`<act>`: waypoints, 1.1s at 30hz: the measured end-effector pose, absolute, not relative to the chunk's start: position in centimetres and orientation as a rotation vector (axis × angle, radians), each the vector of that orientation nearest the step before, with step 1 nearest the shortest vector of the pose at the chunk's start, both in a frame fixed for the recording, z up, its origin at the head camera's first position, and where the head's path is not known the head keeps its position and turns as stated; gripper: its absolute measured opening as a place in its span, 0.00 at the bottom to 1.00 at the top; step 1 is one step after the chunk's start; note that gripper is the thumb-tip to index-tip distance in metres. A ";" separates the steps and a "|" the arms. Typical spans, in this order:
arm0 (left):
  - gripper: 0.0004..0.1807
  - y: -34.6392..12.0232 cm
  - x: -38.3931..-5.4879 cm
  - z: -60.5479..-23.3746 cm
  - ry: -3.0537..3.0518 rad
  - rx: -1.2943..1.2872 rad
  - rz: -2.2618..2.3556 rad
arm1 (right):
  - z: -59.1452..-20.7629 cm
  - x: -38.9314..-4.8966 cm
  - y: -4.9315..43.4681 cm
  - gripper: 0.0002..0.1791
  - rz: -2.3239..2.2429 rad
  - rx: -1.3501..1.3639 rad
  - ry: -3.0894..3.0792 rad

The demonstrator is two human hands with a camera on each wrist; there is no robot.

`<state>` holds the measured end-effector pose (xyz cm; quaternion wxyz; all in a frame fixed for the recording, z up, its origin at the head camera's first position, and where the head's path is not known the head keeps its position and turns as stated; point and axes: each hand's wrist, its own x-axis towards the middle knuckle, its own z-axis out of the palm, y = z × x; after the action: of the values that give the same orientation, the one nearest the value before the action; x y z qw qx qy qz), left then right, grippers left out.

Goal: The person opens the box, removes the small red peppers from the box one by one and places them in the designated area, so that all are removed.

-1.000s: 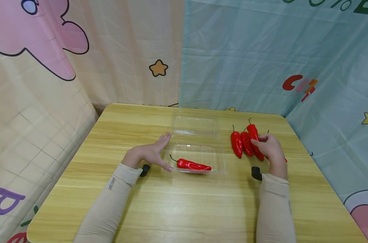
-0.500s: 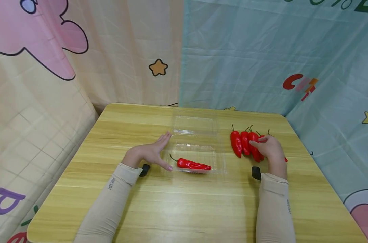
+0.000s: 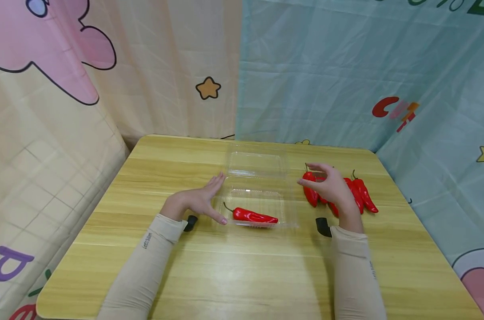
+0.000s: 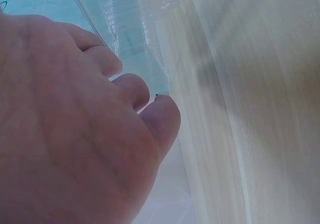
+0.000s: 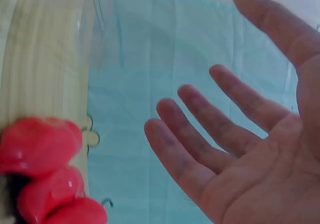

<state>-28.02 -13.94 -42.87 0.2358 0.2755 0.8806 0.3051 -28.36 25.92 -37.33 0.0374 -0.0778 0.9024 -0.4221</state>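
A clear plastic clamshell box (image 3: 262, 198) lies with its lid (image 3: 255, 163) folded back on the far side. Inside its near part lies one red chili pepper (image 3: 253, 216), stem to the left. At the box's left edge is my left hand (image 3: 198, 202), thumb and fingers spread; the left wrist view shows its fingers (image 4: 160, 119) by the clear plastic. My right hand (image 3: 333, 186) hovers over a row of several red peppers (image 3: 363, 195), thumb and fingers apart. In the right wrist view its palm (image 5: 265, 179) holds nothing, and the peppers (image 5: 42, 146) sit lower left. The hand partly hides the row.
All of this stands on a wooden table (image 3: 242, 271) with rounded corners. Printed curtains (image 3: 306, 80) hang behind it and along both sides. A black wrist-camera mount (image 3: 323, 227) juts from the right wrist and another (image 3: 190, 223) from the left.
The right hand first lowered a pepper into the row and let it go. It has since moved left with its fingers spread, uncovering the rightmost peppers. My left hand stays put.
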 end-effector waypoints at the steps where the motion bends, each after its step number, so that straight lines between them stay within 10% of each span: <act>1: 0.80 -13.9 -28.0 -42.9 2.415 0.754 0.839 | -37.5 -28.4 25.4 0.44 -1.288 -0.295 2.756; 12: 0.81 -13.8 -28.1 -42.8 2.414 0.755 0.835 | -39.5 -28.6 20.7 0.36 -1.143 -0.751 2.455; 33: 0.81 -13.9 -27.8 -42.6 2.414 0.760 0.826 | -39.8 -26.5 16.6 0.28 -0.646 -0.782 2.376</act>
<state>-27.83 -13.93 -42.58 0.2376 0.2772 0.8809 0.3013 -26.47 16.58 -39.79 0.2753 -0.2910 0.8842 -0.2404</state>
